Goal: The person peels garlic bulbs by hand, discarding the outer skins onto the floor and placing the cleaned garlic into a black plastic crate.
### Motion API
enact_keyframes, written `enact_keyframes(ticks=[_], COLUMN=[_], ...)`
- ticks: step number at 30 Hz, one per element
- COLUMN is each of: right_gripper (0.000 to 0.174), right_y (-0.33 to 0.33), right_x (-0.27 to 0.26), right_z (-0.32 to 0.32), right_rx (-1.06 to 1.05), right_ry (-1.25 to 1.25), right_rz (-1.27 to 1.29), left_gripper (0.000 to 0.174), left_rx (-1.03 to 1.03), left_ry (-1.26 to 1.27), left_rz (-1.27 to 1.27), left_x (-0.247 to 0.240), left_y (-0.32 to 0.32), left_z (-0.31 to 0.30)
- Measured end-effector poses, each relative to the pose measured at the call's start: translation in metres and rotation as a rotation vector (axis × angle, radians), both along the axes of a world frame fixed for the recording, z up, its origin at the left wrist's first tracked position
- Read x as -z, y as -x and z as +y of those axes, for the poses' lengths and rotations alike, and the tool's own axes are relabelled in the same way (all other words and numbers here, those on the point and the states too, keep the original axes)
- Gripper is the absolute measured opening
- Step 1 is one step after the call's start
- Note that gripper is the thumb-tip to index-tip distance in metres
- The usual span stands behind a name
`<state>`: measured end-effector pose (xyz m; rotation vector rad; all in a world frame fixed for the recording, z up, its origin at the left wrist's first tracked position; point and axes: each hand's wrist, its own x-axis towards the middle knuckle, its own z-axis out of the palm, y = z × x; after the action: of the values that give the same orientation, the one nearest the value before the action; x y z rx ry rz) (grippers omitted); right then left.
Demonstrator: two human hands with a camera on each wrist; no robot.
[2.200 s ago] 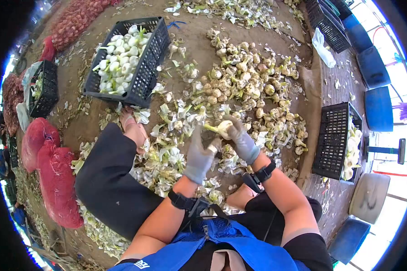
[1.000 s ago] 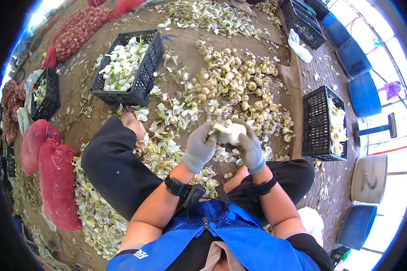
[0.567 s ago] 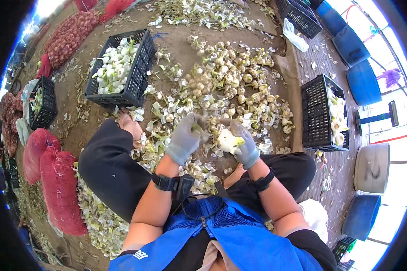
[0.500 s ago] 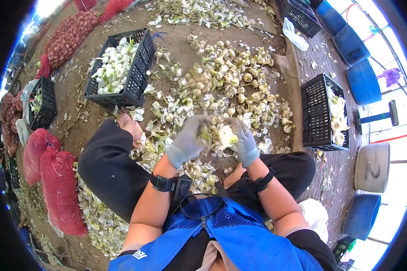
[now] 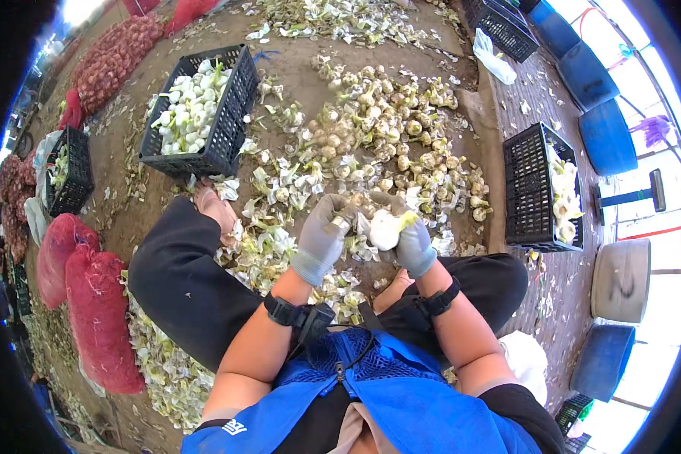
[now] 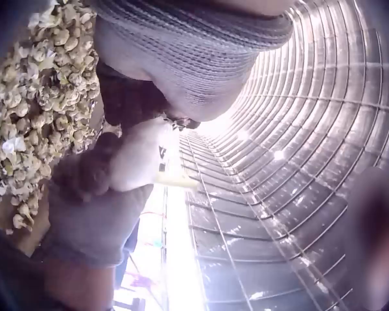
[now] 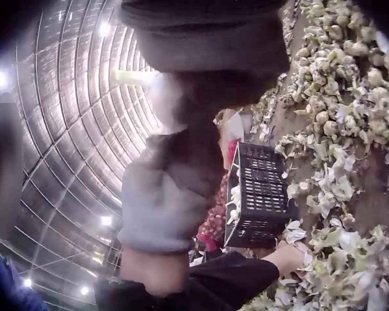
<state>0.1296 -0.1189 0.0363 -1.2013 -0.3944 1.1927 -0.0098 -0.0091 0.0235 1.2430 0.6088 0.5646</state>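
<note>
A white, peeled garlic bulb (image 5: 384, 231) with a short green-yellow stem is held in my gloved right hand (image 5: 416, 244), its stem pointing right. My gloved left hand (image 5: 319, 240) is close on the bulb's left side, fingers curled, pinching a pale strip of garlic skin (image 5: 362, 225) beside the bulb. In the left wrist view, the bulb (image 6: 139, 155) is between both hands, its cut stem sticking out. The right wrist view shows the bulb (image 7: 167, 100) blurred, with my left hand (image 7: 162, 204) just below it; the fingertips are in shadow.
Unpeeled garlic (image 5: 401, 129) lies heaped ahead, and loose skins (image 5: 272, 257) cover the ground around my legs. A black crate (image 5: 234, 113) of white bulbs stands front left, another crate (image 5: 530, 189) at right. Red mesh sacks (image 5: 102, 318) lie at left; blue barrels (image 5: 607, 144) line the right side.
The right hand has turned the bulb, so its stem now points right instead of left. My left hand has moved away from the bulb, blurred in motion, then back close to it.
</note>
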Motion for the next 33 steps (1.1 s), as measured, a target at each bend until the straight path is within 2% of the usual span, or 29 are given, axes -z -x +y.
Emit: enact_keyframes(ticks=[1, 2, 3, 5, 6, 8, 9, 10, 11, 12, 13, 15, 16, 17, 19, 21, 23, 25, 26, 27, 28, 29, 30, 31, 33], right_gripper=[0.052, 0.06, 0.06, 0.063, 0.062, 0.061, 0.061, 0.053, 0.053, 0.049, 0.045, 0.04, 0.043, 0.046, 0.049, 0.053, 0.062, 0.067, 0.071, 0.071, 0.074, 0.078, 0.08, 0.072, 0.057], right_y=[-0.002, 0.002, 0.003, 0.005, 0.004, 0.003, 0.002, 0.005, 0.0, -0.003, -0.003, 0.003, 0.005, 0.007, 0.008, 0.008, 0.003, 0.002, 0.003, 0.005, 0.008, 0.011, 0.013, 0.012, 0.025], right_x=[-0.003, -0.006, -0.005, -0.005, -0.015, -0.015, -0.015, -0.001, 0.005, 0.01, 0.014, 0.005, -0.001, -0.006, -0.009, -0.008, -0.006, 0.0, -0.001, -0.005, -0.011, -0.015, -0.005, 0.006, -0.003], right_z=[-0.002, 0.002, 0.001, -0.005, -0.011, -0.013, -0.013, -0.003, 0.0, 0.001, -0.001, -0.001, -0.003, -0.004, -0.003, -0.004, -0.004, -0.004, -0.003, -0.003, -0.005, -0.005, -0.005, -0.01, -0.003], right_rx=[-0.151, -0.132, -0.135, -0.23, -0.308, -0.305, -0.299, -0.131, -0.129, -0.088, -0.048, 0.025, 0.0, -0.026, -0.013, 0.0, -0.088, -0.129, -0.167, -0.169, -0.256, -0.343, -0.348, -0.404, -0.271], right_ry=[0.046, 0.016, 0.017, -0.166, -0.128, -0.112, -0.097, -0.131, -0.133, -0.094, -0.052, -0.052, -0.005, 0.042, 0.041, 0.04, -0.022, -0.104, -0.184, -0.184, -0.206, -0.228, -0.242, -0.198, -0.115], right_rz=[-0.055, -0.256, -0.255, -0.291, -0.157, -0.129, -0.1, -0.138, -0.138, -0.26, -0.379, -0.472, -0.487, -0.502, -0.519, -0.535, -0.52, -0.572, -0.623, -0.621, -0.496, -0.37, -0.309, -0.196, -0.119], left_gripper=[0.008, 0.006, 0.006, 0.006, 0.006, 0.016, 0.016, 0.02, 0.025, 0.028, 0.028, 0.028, 0.027, 0.027, 0.025, 0.023, 0.021, 0.019, 0.019, 0.019, 0.02, 0.02, 0.021, 0.022, 0.019], left_rx=[0.004, 0.015, 0.012, -0.066, -0.067, 0.107, 0.106, 0.08, 0.053, 0.206, 0.212, 0.352, 0.314, 0.314, 0.205, 0.178, 0.146, 0.129, 0.127, 0.178, 0.226, 0.223, 0.264, 0.303, 0.263], left_ry=[0.116, 0.18, 0.181, 0.142, 0.143, -0.547, -0.549, -0.859, -1.17, -0.721, -0.719, -0.628, -0.78, -0.78, -0.933, -0.968, -1.005, -0.63, -0.628, -0.471, -0.313, -0.313, -0.429, -0.546, -0.577], left_rz=[-0.066, -0.069, -0.068, -0.084, -0.085, 0.603, 0.601, 0.556, 0.501, 0.225, 0.227, 0.016, 0.013, 0.012, 0.14, 0.182, 0.227, 0.218, 0.22, 0.184, 0.146, 0.146, 0.244, 0.342, 0.376], left_x=[0.001, -0.011, -0.005, 0.006, 0.005, -0.001, 0.002, 0.008, 0.002, -0.004, -0.01, -0.035, -0.028, -0.027, -0.026, -0.024, -0.024, -0.025, -0.022, -0.016, -0.01, -0.001, 0.008, 0.016, 0.025], left_y=[0.001, 0.002, 0.002, 0.001, 0.004, 0.013, 0.018, 0.024, 0.024, 0.022, 0.023, 0.02, 0.014, 0.012, 0.011, 0.009, 0.009, 0.01, 0.01, 0.009, 0.008, 0.007, 0.006, 0.005, 0.005], left_z=[0.002, 0.001, 0.001, 0.007, 0.014, 0.031, 0.034, 0.035, 0.036, 0.037, 0.034, 0.026, 0.024, 0.021, 0.014, 0.01, 0.008, 0.004, 0.005, 0.006, 0.007, 0.009, 0.01, 0.011, 0.009])
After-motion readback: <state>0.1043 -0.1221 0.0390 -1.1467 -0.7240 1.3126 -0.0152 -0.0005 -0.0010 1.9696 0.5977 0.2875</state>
